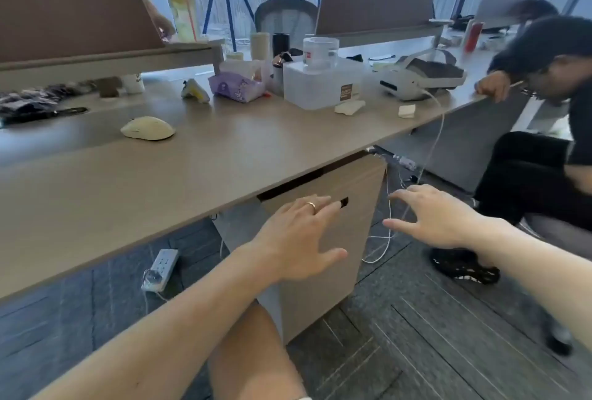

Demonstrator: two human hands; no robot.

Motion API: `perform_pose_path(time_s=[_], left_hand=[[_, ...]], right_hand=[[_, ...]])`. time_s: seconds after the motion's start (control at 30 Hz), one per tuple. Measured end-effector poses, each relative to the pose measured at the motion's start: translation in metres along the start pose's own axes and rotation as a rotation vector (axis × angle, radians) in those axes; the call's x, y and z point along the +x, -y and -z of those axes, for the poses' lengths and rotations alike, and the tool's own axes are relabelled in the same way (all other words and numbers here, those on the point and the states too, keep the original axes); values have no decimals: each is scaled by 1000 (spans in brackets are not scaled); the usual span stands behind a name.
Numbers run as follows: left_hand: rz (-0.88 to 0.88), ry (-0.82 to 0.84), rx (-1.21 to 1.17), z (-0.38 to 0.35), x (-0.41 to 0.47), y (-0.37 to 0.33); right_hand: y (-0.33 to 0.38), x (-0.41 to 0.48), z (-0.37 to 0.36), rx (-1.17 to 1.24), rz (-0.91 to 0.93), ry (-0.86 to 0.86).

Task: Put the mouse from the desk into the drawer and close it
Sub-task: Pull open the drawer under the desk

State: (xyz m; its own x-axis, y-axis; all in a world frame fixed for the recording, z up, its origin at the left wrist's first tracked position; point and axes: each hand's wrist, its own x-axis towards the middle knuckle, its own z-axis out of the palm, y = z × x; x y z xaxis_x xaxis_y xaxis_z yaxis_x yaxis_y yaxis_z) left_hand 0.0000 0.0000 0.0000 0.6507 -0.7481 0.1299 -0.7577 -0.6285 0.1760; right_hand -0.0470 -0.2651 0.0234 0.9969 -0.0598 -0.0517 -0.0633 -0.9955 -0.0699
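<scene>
Cream mouse sits up-left of your left hand (fingers spread, at drawer front); right hand spread, empty.

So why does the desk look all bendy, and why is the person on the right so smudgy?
Head view: the wide-angle lens curves the desk edge and tilts the windows; the seated person is blurred, probably by motion, while the mouse and both hands, left and right, look sharper; the light is dim, bluish daylight.
</scene>
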Motion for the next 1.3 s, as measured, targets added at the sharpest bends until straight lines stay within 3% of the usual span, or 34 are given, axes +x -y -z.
perform_pose_path(time_s=[0.17, 0.37, 0.43, 0.57, 0.67, 0.9, 1.3], left_hand=[[147, -18, -25, -34, 3, 34], [217, -162, -12, -56, 4, 53], [220, -220, -5, -61, 5, 55], [241, -295, 65, -69, 9, 52], [243, -340, 63, -70, 12, 53], [228, -374, 73, -71, 16, 57], [271, -359, 23, -70, 20, 64]], right_hand=[[17, 28, -47, 107, 21, -9], [42, 76, -91, 369, -114, -28], [45, 91, -103, 555, -203, -39], [59, 114, -114, 1165, -468, 63], [70, 122, -116, 1373, -590, 88], [71, 120, -131, 1544, -542, 53], [73, 106, -135, 1587, -549, -116]])
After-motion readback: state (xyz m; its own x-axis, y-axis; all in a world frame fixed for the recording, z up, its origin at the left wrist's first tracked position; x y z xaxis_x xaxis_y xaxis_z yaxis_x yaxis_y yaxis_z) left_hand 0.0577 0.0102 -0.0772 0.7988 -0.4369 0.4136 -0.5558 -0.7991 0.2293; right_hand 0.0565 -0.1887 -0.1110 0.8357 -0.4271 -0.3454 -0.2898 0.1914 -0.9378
